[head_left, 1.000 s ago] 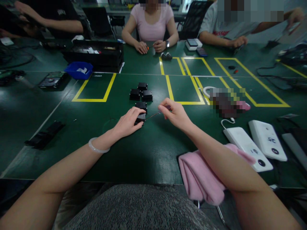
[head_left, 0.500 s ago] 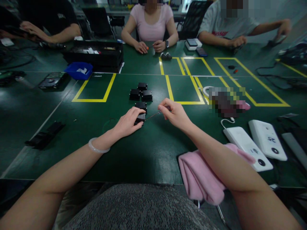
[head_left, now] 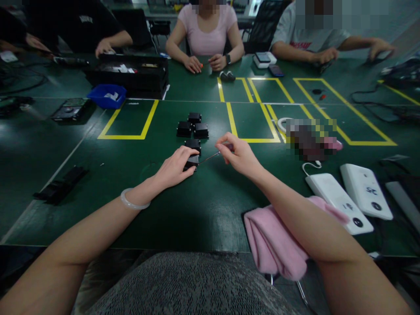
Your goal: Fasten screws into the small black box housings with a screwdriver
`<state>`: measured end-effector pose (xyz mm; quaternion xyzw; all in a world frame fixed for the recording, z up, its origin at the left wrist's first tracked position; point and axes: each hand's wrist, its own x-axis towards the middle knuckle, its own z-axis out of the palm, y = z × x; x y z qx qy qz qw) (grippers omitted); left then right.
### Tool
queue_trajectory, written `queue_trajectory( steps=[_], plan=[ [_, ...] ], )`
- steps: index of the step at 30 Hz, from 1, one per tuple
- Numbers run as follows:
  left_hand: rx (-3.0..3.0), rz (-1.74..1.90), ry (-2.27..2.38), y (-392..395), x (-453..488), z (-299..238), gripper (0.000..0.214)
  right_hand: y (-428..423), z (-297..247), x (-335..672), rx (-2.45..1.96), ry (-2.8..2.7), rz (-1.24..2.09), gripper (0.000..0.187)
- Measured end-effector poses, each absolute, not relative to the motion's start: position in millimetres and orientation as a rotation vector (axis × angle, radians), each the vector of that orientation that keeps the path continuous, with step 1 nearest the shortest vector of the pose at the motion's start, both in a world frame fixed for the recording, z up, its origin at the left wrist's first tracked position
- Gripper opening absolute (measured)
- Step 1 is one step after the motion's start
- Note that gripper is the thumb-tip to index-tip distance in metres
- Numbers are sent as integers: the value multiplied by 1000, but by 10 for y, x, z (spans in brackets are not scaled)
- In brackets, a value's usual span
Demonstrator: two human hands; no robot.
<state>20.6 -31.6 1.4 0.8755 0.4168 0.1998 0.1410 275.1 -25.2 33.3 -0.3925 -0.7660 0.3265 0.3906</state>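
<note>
My left hand (head_left: 175,166) is closed around a small black box (head_left: 192,163) on the green table, thumb on its near side and fingers over its top. Another black box (head_left: 193,145) touches it from behind, under my fingertips. My right hand (head_left: 236,153) pinches a screwdriver (head_left: 210,157) by its handle, most of which the fingers cover. The thin metal shaft slants down to the left, and its tip meets the right side of the held box. Behind them sits a cluster of similar black boxes (head_left: 201,130).
A pink cloth (head_left: 275,240) hangs over the table edge under my right forearm, beside two white power banks (head_left: 339,201). Black parts (head_left: 61,186) lie at left. A blue tray (head_left: 106,96) stands before a black bin (head_left: 131,78). Other people sit across the table.
My hands, the box and the screwdriver have barely moved. Across the table at left, a person's hand has shifted to the right, onto the black bin's rim.
</note>
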Motion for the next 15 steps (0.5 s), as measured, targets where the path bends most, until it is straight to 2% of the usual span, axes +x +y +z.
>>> queue_trajectory(
  steps=[2, 5, 10, 15],
  plan=[
    [2529, 583, 1197, -314, 204, 10, 44, -262, 342, 2748, -954, -1946, 816, 4],
    [2535, 587, 1188, -314, 201, 11, 43, -268, 347, 2751, -934, -1949, 810, 5],
    [2539, 566, 1201, -317, 201, 22, 44, -255, 324, 2759, -1000, -1956, 857, 20],
    [2529, 559, 1214, -320, 204, 24, 44, -266, 333, 2744, -946, -1952, 811, 5]
  ],
)
